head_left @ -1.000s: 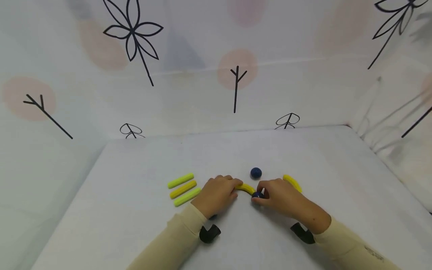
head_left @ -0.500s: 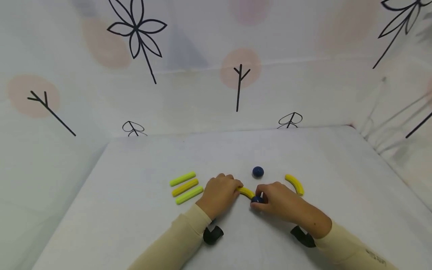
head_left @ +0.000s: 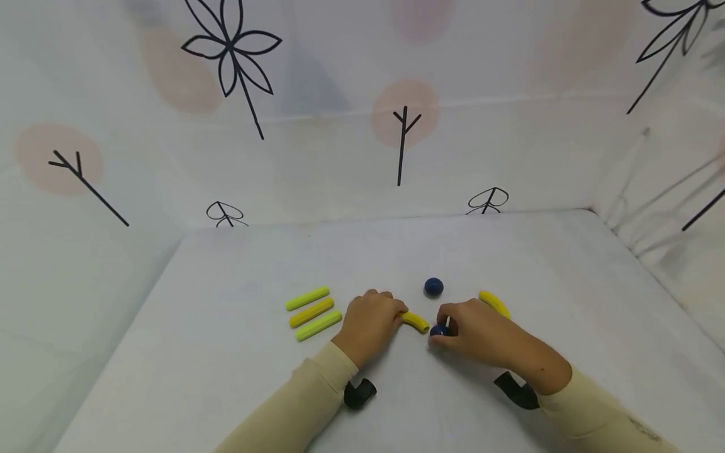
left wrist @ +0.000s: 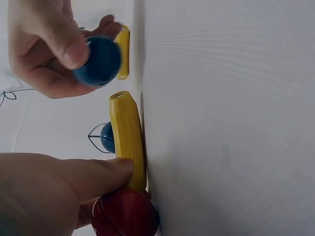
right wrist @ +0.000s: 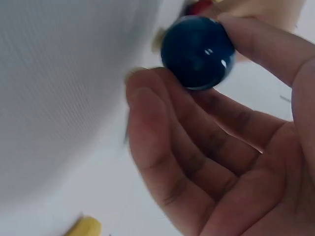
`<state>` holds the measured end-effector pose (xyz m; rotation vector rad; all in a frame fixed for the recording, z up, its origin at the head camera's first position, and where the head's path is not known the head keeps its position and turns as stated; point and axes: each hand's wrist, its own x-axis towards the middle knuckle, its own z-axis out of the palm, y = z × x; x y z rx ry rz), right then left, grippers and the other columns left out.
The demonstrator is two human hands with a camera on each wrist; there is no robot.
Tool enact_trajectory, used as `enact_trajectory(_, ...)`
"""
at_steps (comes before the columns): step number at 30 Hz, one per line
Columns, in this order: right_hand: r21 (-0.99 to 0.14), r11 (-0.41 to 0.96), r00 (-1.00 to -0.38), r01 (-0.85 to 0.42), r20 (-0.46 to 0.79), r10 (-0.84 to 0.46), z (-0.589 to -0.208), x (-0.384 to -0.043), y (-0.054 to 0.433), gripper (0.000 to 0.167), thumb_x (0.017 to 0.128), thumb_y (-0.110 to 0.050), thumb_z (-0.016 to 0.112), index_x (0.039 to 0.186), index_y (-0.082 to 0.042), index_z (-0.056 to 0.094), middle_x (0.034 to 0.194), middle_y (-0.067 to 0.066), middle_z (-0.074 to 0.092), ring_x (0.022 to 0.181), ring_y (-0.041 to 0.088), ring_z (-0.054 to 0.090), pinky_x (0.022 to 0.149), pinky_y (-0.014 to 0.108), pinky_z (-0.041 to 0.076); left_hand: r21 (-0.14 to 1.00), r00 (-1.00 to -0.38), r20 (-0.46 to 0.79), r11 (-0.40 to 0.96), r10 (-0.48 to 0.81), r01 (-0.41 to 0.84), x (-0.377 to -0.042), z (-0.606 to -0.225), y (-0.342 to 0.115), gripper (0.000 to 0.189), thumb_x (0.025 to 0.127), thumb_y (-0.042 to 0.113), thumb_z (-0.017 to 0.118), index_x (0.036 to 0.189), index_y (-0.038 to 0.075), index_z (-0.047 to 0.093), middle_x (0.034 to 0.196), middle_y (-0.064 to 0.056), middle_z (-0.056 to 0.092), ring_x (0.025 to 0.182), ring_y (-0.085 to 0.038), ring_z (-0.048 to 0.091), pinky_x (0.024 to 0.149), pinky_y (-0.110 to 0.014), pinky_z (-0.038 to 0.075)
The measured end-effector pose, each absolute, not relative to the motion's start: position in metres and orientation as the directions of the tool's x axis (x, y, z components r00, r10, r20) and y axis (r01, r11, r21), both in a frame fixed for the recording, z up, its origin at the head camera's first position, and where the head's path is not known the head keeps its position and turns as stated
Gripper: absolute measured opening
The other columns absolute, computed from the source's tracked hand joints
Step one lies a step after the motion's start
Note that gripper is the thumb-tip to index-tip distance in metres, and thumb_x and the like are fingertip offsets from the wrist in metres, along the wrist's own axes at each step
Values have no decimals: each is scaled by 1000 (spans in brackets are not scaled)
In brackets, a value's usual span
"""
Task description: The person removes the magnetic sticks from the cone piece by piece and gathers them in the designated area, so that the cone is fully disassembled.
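My left hand (head_left: 369, 322) pinches a curved yellow rod (left wrist: 129, 137), thumb on its side, low over the white table. At the hand's end of that rod, in the left wrist view, sits a shiny red ball (left wrist: 125, 214); the head view hides it behind my fingers. Between thumb and fingers my right hand (head_left: 478, 330) holds a glossy blue ball (right wrist: 198, 53). A small gap separates this ball from the rod's free end. Beyond both hands a second blue ball (head_left: 433, 287) rests on the table. Just behind my right hand lies another curved yellow rod (head_left: 494, 304), partly covered.
Left of my left hand lie three straight rods: a lime one (head_left: 308, 298), a yellow one (head_left: 311, 313) and another lime one (head_left: 319, 326). Near my left sleeve is a black curved piece (head_left: 359, 395), and a second black curved piece (head_left: 517, 391) is beneath my right wrist.
The blue ball in my right hand has moved from the yellow rod's free end a little to the right, leaving a gap. My left hand keeps its hold; the head view has shifted slightly.
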<state>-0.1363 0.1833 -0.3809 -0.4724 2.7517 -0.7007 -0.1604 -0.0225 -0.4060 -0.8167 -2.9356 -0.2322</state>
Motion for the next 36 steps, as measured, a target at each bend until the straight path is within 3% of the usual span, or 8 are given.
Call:
enact_trajectory(6,-515,818,-938,-257,-72,-340,-365,-153,192,31,89,-31,76,109,-9,69,86,1,70,71,11,60,58,24,50,148,-849,110,836,516,528,-160,-405,-22,15,94,28,71,106,25,79,93,7,74,78,-13,62,65,-27,50)
enact_trajectory(13,-468,826,-941,-312,36,-335,-359,-198,187,37,91,-23,74,123,-7,66,108,10,72,93,22,65,68,30,55,123,-841,139,834,523,538,-161,-405,-23,15,93,27,72,106,24,79,94,7,74,78,-13,63,65,-27,51)
enact_trajectory(17,-466,830,-934,-306,-23,-357,-366,-224,185,40,93,-22,72,129,-7,63,115,12,70,98,25,64,74,34,56,123,-837,144,829,528,545,-161,-405,-22,16,93,28,72,107,25,79,95,7,75,79,-12,64,66,-26,52)
enact_trajectory(21,-461,826,-914,-324,-72,-399,-371,-240,185,40,94,-19,70,130,-5,61,114,14,70,94,22,66,77,36,56,118,-835,146,828,531,548,-161,-404,-21,16,93,29,72,107,25,79,96,8,75,80,-12,64,66,-27,52)
enact_trajectory(29,-420,845,-885,-332,-170,-433,-381,-248,180,39,95,-18,67,130,-3,60,119,18,68,99,23,66,86,42,56,104,-833,141,829,535,550,-160,-407,-22,17,92,29,73,107,26,79,98,8,75,81,-13,65,65,-27,52)
enact_trajectory(36,-429,840,-881,-333,-177,-439,-383,-251,177,39,95,-18,67,130,-4,60,121,19,67,100,24,66,83,40,57,101,-832,165,830,530,548,-161,-407,-24,15,92,28,73,106,26,79,96,8,74,80,-13,65,63,-27,51)
